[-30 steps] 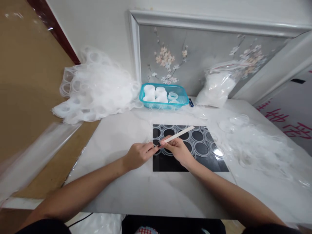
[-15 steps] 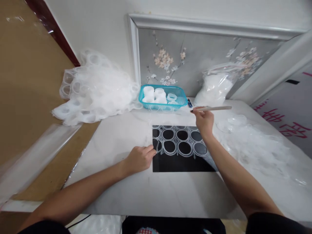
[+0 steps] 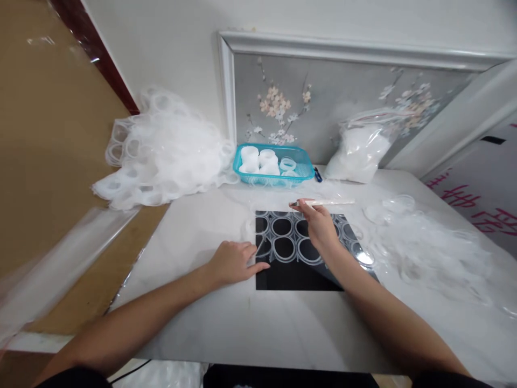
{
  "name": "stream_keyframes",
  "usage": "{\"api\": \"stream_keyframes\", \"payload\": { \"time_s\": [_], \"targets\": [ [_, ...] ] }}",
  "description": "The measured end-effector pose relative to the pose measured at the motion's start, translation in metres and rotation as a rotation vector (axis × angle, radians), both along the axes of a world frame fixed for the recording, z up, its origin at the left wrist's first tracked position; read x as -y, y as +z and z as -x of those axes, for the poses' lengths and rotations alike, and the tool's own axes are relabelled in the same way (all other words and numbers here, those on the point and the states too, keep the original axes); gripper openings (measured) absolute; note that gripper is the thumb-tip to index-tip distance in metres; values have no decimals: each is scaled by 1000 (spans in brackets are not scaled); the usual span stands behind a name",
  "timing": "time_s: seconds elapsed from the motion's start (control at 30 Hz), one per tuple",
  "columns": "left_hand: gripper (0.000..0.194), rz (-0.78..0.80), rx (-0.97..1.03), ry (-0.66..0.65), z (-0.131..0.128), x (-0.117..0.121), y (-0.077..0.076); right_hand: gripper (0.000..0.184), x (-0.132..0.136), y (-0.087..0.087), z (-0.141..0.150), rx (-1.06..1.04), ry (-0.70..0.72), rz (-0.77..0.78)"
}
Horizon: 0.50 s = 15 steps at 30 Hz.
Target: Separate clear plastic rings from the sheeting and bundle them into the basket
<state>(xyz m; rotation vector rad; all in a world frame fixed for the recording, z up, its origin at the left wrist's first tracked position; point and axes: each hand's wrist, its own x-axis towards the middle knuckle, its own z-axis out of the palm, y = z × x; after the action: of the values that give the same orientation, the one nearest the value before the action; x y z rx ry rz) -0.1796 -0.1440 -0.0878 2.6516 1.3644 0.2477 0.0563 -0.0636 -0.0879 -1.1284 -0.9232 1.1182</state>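
Observation:
A sheet of clear plastic rings lies over a black rectangular mat on the white table. My left hand rests at the mat's left edge, fingertips touching the ring sheet's end and thumb spread out over the black surface. Its fingers are apart, with nothing held that I can see. Above the upper row of rings, my right hand is closed around a slim, white-handled tool with a small dark metal tip pointing left. The hand and forearm cover part of the sheet's right side.
A blue plastic basket with white rings stands against the wall. A heap of ring sheets is at left, a bag of white pieces at back right, and loose clear scraps at right. A small blue tool lies beside the basket.
My right hand has moved left and nearer with the white-handled tool, over the upper rings. My left thumb has spread away from the fingers. The view has shifted slightly.

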Motion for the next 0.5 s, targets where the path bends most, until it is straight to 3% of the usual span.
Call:
{"api": "stream_keyframes", "payload": {
  "time_s": [0.1,0.33,0.5],
  "targets": [
    [58,-53,80,-36,0,0,1,21,2,0,-2,83,-42,-26],
    [41,-57,160,27,-1,0,-2,22,6,-4,-5,178,-50,-60],
    [42,-149,155,-22,2,-1,-6,24,7,-4,-9,271,-41,-65]
  ]
}}
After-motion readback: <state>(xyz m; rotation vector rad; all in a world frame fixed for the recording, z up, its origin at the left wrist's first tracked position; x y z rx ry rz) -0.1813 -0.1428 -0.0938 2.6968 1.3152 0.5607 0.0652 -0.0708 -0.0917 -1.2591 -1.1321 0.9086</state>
